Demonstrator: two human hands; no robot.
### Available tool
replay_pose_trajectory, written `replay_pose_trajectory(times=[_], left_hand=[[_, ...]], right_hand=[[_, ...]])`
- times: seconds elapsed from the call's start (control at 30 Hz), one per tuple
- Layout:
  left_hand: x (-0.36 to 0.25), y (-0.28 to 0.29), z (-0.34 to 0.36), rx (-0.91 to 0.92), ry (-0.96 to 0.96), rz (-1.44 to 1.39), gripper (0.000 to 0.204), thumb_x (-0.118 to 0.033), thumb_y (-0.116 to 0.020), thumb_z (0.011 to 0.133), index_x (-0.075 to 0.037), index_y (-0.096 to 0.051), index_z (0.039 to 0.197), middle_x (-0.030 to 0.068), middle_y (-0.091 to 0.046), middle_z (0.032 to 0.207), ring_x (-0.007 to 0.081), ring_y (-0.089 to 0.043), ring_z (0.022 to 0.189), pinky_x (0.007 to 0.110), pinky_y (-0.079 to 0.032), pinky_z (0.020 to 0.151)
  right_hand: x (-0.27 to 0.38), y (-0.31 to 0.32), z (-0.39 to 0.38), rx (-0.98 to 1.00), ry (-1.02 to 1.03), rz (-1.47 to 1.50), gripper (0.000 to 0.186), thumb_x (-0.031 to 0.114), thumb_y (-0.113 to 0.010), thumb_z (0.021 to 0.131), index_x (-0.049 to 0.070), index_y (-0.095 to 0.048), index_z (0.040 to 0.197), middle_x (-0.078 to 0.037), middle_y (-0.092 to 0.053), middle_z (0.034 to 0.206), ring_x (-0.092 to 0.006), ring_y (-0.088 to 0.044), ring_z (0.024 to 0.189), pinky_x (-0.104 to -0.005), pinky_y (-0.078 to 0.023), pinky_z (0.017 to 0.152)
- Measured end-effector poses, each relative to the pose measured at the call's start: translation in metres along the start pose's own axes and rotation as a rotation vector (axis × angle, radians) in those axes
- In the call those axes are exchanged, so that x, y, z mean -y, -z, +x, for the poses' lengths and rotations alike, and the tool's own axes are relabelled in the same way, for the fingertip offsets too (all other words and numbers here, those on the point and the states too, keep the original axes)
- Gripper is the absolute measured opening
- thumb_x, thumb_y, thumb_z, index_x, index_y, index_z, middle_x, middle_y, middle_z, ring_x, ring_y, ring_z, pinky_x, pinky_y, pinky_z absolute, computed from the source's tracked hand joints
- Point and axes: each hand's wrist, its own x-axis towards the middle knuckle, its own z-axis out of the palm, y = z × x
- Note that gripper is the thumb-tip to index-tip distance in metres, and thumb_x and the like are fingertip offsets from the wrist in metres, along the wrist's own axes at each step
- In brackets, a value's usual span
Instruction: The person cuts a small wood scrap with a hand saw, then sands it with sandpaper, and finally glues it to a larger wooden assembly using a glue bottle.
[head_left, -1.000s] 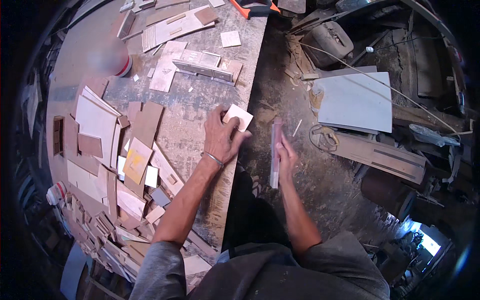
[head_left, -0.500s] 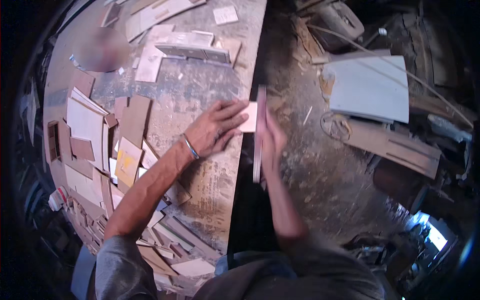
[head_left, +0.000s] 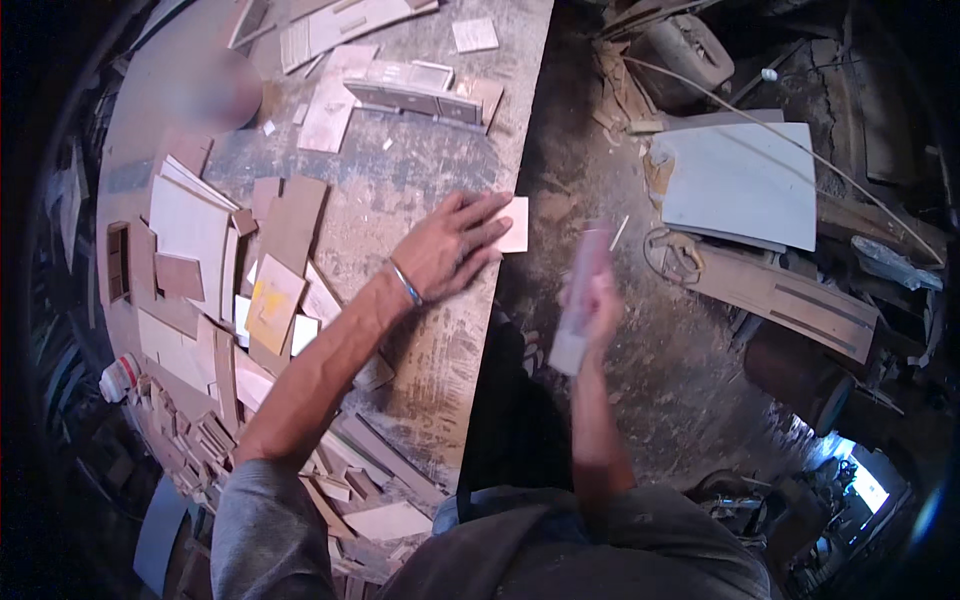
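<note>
At the table's right edge, my left hand (head_left: 455, 245) lies over a small pale wooden piece (head_left: 515, 225), fingers slightly spread and pressing it down. That piece sticks out a little past the edge. My right hand (head_left: 600, 300) grips a long flat sanding block (head_left: 580, 300) out beyond the table, tilted and smeared by motion. A gap separates the block from the wooden piece. My left wrist wears a metal bangle (head_left: 406, 284). The right hand's fingers are partly hidden behind the block.
Stacked boards and wood offcuts (head_left: 190, 235) cover the left of the worktable (head_left: 420, 380). An upright narrow panel (head_left: 415, 102) stands farther back. On the floor at right lie a white board (head_left: 740, 185), a handsaw (head_left: 675, 255) and a plastic can (head_left: 680, 55).
My right hand has drawn the sanding block away to the right, off the wooden piece's edge, and tilted it. The left hand keeps the piece at the table edge. The view has shifted slightly.
</note>
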Motion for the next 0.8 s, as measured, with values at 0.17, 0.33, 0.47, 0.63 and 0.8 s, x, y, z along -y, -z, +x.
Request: replay_pose_trajectory(times=[0.17,0.33,0.47,0.63,0.8], left_hand=[[-0.024,-0.007,-0.007,-0.033,0.121,0.133,0.031,-0.015,-0.063,0.091,0.003,-0.064,0.116,0.0178,-0.054,0.138,0.0359,-0.054,0.101,0.041,-0.048,0.094],[-0.01,-0.013,0.004,-0.056,0.056,0.091,0.029,-0.015,-0.067,0.089,0.002,-0.066,0.113,0.0157,-0.059,0.131,0.034,-0.058,0.108,0.038,-0.049,0.097],[-0.001,-0.008,0.01,-0.042,-0.031,0.029,0.03,-0.015,-0.068,0.088,0.0,-0.067,0.113,0.0147,-0.061,0.131,0.0312,-0.057,0.12,0.037,-0.048,0.103],[0.0,-0.016,0.003,-0.08,-0.036,0.019,0.029,-0.014,-0.069,0.087,-0.001,-0.069,0.112,0.0138,-0.062,0.131,0.0306,-0.057,0.119,0.038,-0.049,0.101],[0.009,-0.02,0.006,-0.065,-0.029,-0.021,0.029,-0.012,-0.068,0.087,0.001,-0.068,0.113,0.0137,-0.062,0.13,0.031,-0.057,0.119,0.038,-0.05,0.1]], right_hand=[[-0.004,-0.016,0.021,-0.075,0.086,-0.175,0.056,0.028,-0.051,0.099,0.0,-0.042,0.146,-0.013,-0.067,0.101,-0.0163,-0.065,0.077,-0.0283,-0.054,0.066],[-0.015,-0.074,0.034,0.045,0.214,-0.119,0.057,0.026,-0.051,0.1,-0.006,-0.042,0.146,-0.015,-0.056,0.136,-0.0211,-0.056,0.12,-0.0325,-0.041,0.104],[-0.016,-0.074,0.04,0.155,0.308,-0.274,0.051,0.02,-0.05,0.101,-0.007,-0.044,0.144,-0.017,-0.048,0.147,-0.0218,-0.046,0.134,-0.0333,-0.032,0.113],[-0.015,-0.072,0.03,0.105,0.275,-0.331,0.046,0.016,-0.049,0.101,-0.003,-0.049,0.143,-0.017,-0.055,0.14,-0.0203,-0.051,0.128,-0.0325,-0.037,0.107],[-0.019,-0.074,0.019,0.043,0.189,-0.305,0.044,0.018,-0.053,0.101,0.003,-0.052,0.142,-0.002,-0.062,0.117,-0.0111,-0.055,0.095,-0.0266,-0.046,0.085]])
